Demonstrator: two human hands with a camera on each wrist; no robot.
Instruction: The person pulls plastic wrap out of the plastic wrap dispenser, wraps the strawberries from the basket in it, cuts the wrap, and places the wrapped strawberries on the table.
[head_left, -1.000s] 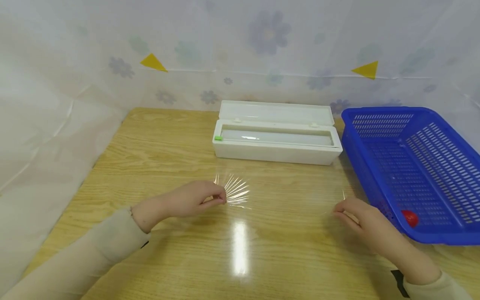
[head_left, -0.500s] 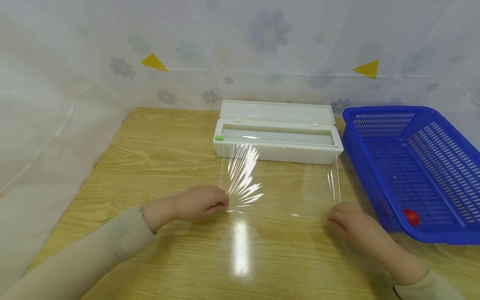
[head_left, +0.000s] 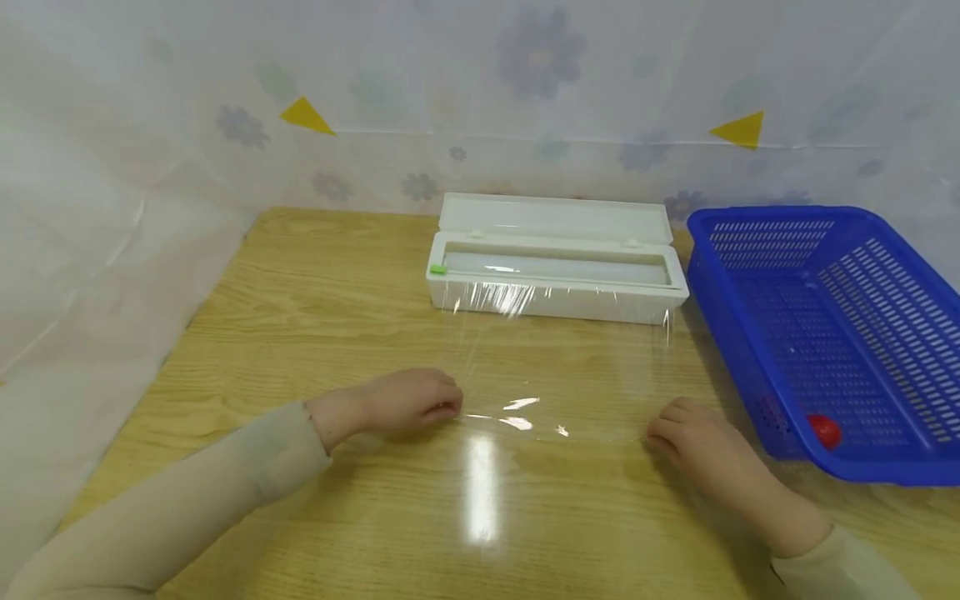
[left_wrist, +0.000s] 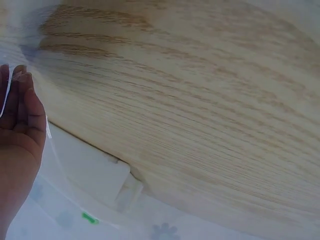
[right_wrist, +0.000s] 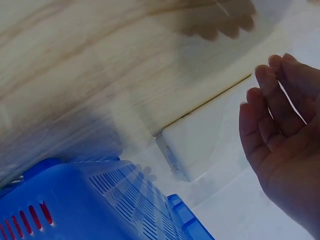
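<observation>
A sheet of clear cling film stretches from a long white dispenser box toward the person, just over the wooden table. My left hand pinches the film's near left corner; in the left wrist view that hand has a thin film edge running by its fingertips. At the near right corner, my right hand pinches the film. The right wrist view has this hand with thumb and fingertip together, the film there hardly visible. With its lid raised, the box shows the roll inside.
A blue plastic basket stands at the right, close to the box and the right hand. Inside it lies a red object. A green slider sits at the box's left end. A floral sheet hangs behind the table.
Both hands have come slightly toward the person, and the right has shifted left, so they are a little closer together. The film's bright creases have faded near the left hand.
</observation>
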